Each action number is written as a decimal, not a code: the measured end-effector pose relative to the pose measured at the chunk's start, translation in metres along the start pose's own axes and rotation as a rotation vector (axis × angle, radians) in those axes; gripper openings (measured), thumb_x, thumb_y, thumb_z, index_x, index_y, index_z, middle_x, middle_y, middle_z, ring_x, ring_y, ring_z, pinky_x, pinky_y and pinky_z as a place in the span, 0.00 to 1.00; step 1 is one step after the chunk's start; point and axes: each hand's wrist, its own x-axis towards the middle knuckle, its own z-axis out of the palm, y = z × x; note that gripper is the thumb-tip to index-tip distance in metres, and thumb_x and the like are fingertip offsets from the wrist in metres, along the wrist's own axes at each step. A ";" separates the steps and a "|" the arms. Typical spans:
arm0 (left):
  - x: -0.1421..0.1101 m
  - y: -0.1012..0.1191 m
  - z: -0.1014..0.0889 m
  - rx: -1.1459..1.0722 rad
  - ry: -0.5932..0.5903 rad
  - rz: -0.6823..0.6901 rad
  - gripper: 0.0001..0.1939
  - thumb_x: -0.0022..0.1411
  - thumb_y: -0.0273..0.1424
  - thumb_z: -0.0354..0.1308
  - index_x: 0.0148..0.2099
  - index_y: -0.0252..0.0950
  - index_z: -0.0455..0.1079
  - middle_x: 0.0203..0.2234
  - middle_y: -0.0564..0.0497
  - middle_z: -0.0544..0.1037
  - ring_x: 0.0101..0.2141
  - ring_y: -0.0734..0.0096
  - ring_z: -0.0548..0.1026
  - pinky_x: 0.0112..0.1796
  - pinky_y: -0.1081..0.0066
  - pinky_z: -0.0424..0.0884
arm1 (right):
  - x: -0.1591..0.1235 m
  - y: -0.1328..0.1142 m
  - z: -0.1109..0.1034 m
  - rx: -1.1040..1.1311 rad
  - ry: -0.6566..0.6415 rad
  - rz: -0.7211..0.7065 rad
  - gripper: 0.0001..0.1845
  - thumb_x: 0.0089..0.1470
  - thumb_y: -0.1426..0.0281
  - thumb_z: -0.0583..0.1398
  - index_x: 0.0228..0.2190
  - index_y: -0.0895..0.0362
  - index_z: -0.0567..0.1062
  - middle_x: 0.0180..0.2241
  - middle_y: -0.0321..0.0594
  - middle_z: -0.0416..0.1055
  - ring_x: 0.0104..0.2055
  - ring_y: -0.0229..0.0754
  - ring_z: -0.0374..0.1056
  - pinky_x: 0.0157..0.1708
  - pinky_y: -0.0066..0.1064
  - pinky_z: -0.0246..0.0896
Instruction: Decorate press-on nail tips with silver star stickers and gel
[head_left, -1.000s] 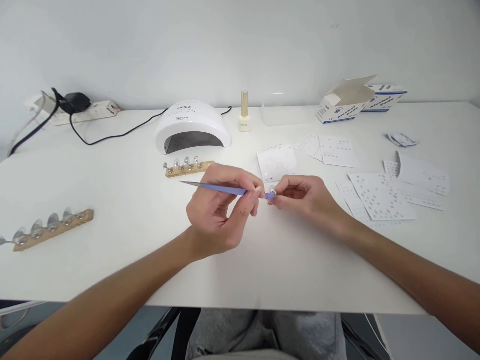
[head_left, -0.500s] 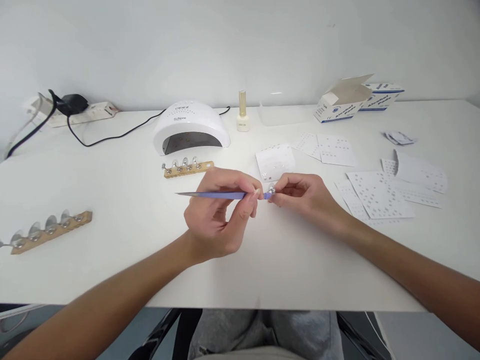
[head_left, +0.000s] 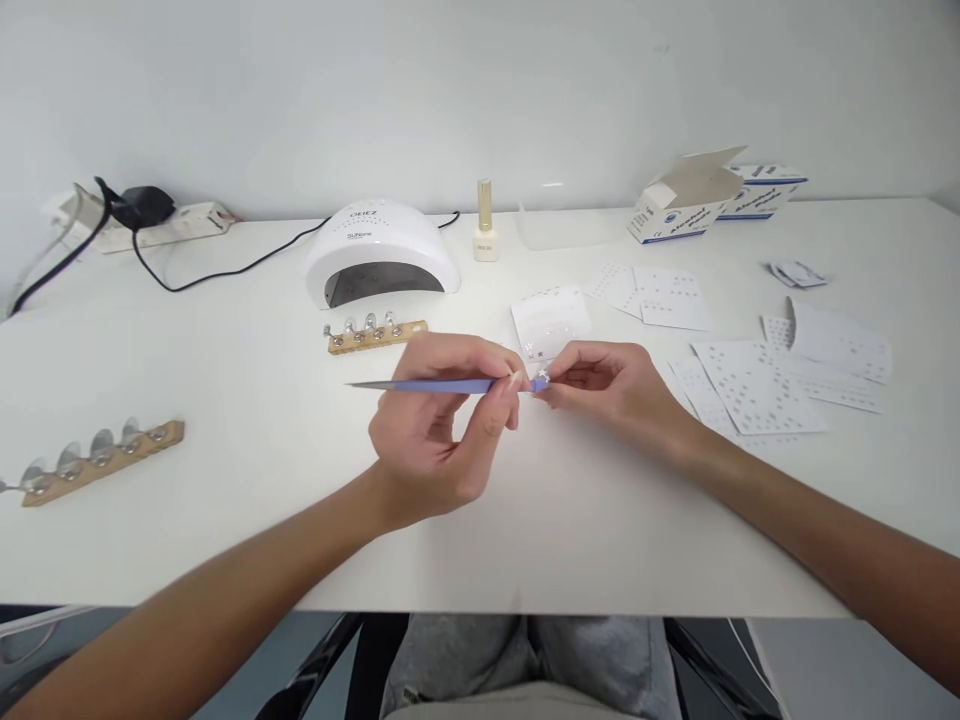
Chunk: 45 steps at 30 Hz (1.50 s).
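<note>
Pinching, left grip (head_left: 442, 430): narrow, fingertips closed on the purple tool (head_left: 439, 386).
Purple tool: roughly level, dark pointed end aimed left, purple end at the shiny piece (head_left: 543, 375); whether they touch, I cannot tell.
Right grip (head_left: 611, 385): narrow, thumb and fingers holding the shiny piece, partly hidden by them.
Shiny piece: small, between the two hands, above the desk (head_left: 540, 550).
Sticker sheet (head_left: 551, 325): white, just beyond the hands, with small marks.
Short rack (head_left: 371, 340): wooden, beyond the left grip, bearing clear rounded pieces on metal mounts.
Long rack (head_left: 105, 462): similar, well apart on the left.
Lamp (head_left: 381, 250): white, arched, behind the short rack.
Bottle (head_left: 485, 243): pale with a gold cap, upright, right of the lamp.
Paper sheets (head_left: 757, 388): overlapping, right of the right grip.
Open box (head_left: 682, 205): flap raised, near the wall, another box (head_left: 765, 190) beside it.
</note>
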 end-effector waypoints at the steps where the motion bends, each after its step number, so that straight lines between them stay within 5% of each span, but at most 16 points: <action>1: -0.001 0.000 0.000 0.005 -0.010 0.000 0.09 0.60 0.19 0.56 0.39 0.39 0.67 0.28 0.51 0.71 0.28 0.69 0.77 0.24 0.70 0.73 | 0.000 -0.001 0.000 -0.008 0.006 0.001 0.08 0.42 0.68 0.69 0.25 0.56 0.75 0.29 0.36 0.75 0.32 0.39 0.71 0.34 0.31 0.67; 22: 0.000 -0.003 -0.003 -0.028 0.032 -0.070 0.07 0.60 0.27 0.60 0.41 0.40 0.69 0.27 0.52 0.71 0.25 0.71 0.75 0.21 0.69 0.71 | 0.003 -0.001 -0.005 -0.047 0.078 -0.013 0.09 0.43 0.65 0.69 0.24 0.55 0.75 0.26 0.36 0.74 0.30 0.40 0.72 0.36 0.34 0.70; 29: 0.015 -0.012 -0.009 -0.076 0.211 -0.148 0.06 0.59 0.27 0.62 0.38 0.39 0.68 0.26 0.54 0.68 0.26 0.75 0.74 0.20 0.72 0.69 | -0.003 0.004 0.001 -0.163 -0.054 -0.070 0.04 0.46 0.70 0.65 0.29 0.52 0.80 0.32 0.36 0.78 0.36 0.42 0.72 0.41 0.37 0.68; 35: 0.013 -0.012 -0.009 -0.050 0.190 -0.192 0.05 0.60 0.26 0.60 0.38 0.40 0.68 0.25 0.54 0.69 0.27 0.73 0.74 0.20 0.70 0.71 | -0.010 0.010 0.009 -0.304 -0.255 -0.195 0.03 0.46 0.68 0.68 0.28 0.48 0.81 0.35 0.36 0.72 0.42 0.42 0.66 0.44 0.36 0.63; 45: 0.011 -0.013 -0.009 -0.050 0.146 -0.230 0.06 0.59 0.28 0.62 0.39 0.39 0.68 0.25 0.54 0.72 0.24 0.76 0.73 0.20 0.71 0.70 | -0.007 0.006 0.008 -0.398 -0.306 -0.077 0.06 0.42 0.66 0.70 0.28 0.49 0.80 0.35 0.36 0.68 0.42 0.42 0.64 0.41 0.34 0.61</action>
